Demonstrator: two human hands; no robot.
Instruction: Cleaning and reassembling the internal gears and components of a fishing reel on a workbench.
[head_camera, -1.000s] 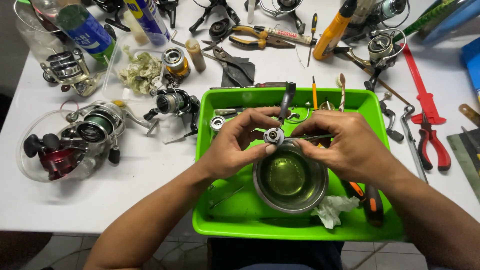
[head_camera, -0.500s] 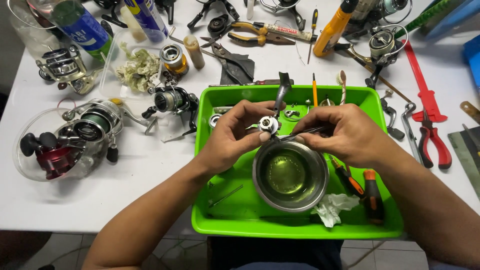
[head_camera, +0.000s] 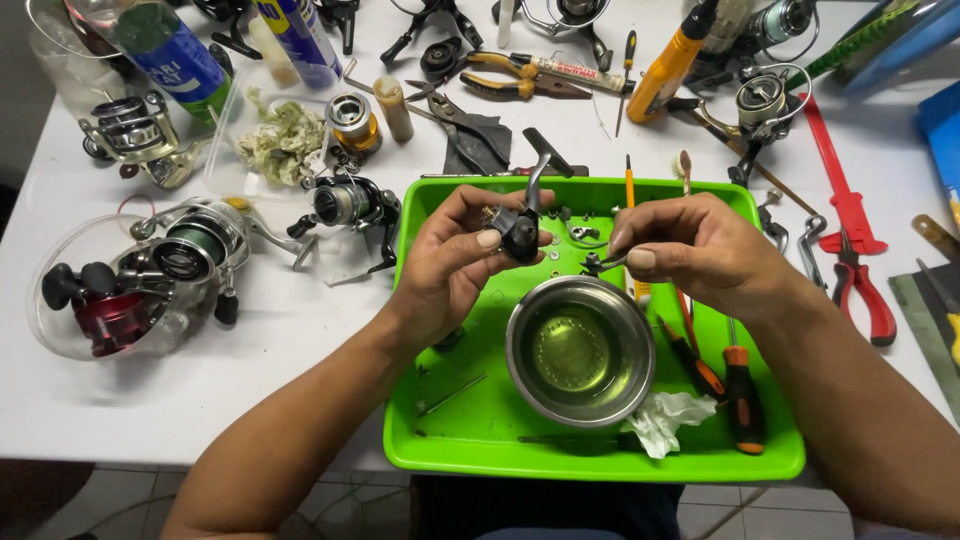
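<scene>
My left hand (head_camera: 455, 262) grips a small dark reel body part (head_camera: 517, 228) with a black handle arm sticking up from it, held above the green tray (head_camera: 480, 430). Beside it, my right hand (head_camera: 700, 250) pinches a small dark metal piece (head_camera: 598, 263) between thumb and fingers. The two hands are slightly apart. Below them in the tray stands a steel bowl (head_camera: 580, 350) with yellowish liquid. Small screws and washers lie on the tray floor behind the hands.
Screwdrivers with orange-black handles (head_camera: 742, 395) and a crumpled tissue (head_camera: 670, 417) lie in the tray. Several fishing reels (head_camera: 150, 270) crowd the white table at left. Spray cans (head_camera: 170, 50), pliers (head_camera: 520, 75), red-handled tools (head_camera: 850, 230) and an orange bottle (head_camera: 668, 70) lie around.
The hands have drawn apart over the bowl. The left hand lifted and turned the reel part; the right hand pulled away to the right with a small piece.
</scene>
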